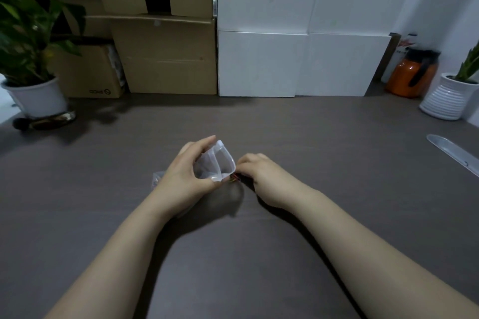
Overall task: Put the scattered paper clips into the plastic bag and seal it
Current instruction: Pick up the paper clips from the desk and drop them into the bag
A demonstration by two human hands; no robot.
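Note:
My left hand (185,176) holds a small clear plastic bag (220,162) at the middle of the grey table, thumb and forefinger spreading its mouth open toward the right. My right hand (259,172) is beside the bag's mouth, fingers curled down over a small bunch of coloured paper clips (235,179) that shows red and yellow just below the bag's rim. How many clips it grips is hidden by the fingers. A bit of clear plastic (156,179) peeks out left of my left hand.
Cardboard boxes (166,54) and white panels (293,62) line the back. A potted plant (33,96) stands at the left, an orange jug (412,75) and a white ribbed pot (448,98) at the right. A clear ruler (453,153) lies near the right edge.

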